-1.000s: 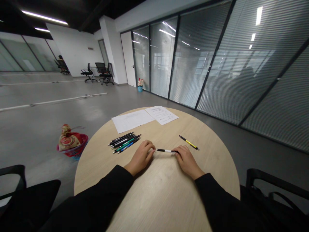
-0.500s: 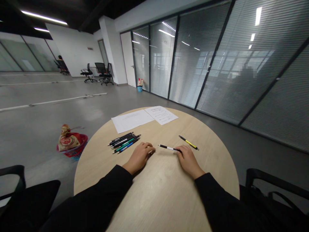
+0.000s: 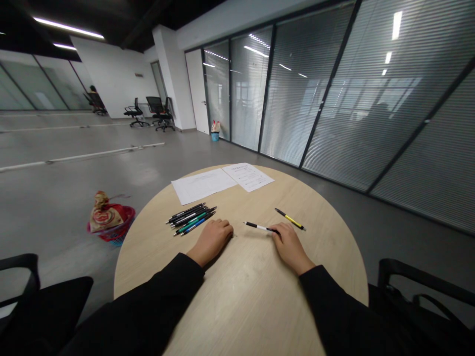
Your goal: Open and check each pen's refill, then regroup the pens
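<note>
My right hand (image 3: 289, 247) pinches a black-and-white pen (image 3: 261, 227) by its right end, tip pointing left, just over the table. A yellow-and-black pen (image 3: 290, 219) lies beyond that hand, slightly to the right. On the other side, my left hand (image 3: 213, 241) is closed and rests on the round wooden table (image 3: 237, 316). A tiny thin bit shows at its fingertips, too small to name. Several pens (image 3: 191, 218), mostly black, with a green and a blue one among them, lie in a bunch beyond my left hand.
Two printed sheets of paper (image 3: 204, 185) lie at the table's far side. A red basket (image 3: 129, 217) with a tied bag stands on the floor to the left. Chairs flank the table: a left chair (image 3: 55, 301) and a right chair (image 3: 426, 282).
My left hand has drawn back slightly to the left, and its fingers are more curled. My right hand and the pen in it stay in place.
</note>
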{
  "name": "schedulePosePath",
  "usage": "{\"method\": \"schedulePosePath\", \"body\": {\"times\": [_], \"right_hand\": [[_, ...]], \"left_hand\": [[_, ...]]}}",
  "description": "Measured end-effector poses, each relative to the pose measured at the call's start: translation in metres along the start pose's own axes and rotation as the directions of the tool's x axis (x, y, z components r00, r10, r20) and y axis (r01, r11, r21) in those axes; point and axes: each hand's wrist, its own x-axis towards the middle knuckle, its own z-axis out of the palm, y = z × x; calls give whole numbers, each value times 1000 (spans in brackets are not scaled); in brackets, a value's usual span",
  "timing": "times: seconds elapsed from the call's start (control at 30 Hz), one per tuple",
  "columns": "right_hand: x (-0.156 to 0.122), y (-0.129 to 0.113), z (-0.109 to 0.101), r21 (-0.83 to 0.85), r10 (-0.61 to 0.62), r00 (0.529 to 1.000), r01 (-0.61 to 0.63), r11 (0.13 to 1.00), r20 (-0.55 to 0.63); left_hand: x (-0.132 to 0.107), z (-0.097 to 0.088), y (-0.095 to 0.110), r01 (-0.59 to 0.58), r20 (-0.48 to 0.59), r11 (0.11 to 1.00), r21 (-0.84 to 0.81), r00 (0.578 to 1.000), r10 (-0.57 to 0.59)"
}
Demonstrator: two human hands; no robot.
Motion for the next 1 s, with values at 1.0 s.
{"method": "schedulePosePath", "body": {"times": [1.0], "right_hand": [[-1,2,2,-30,-34,997,36,999,62]], "left_hand": [[-3,2,4,3,-70,1000,19,998,-1]]}}
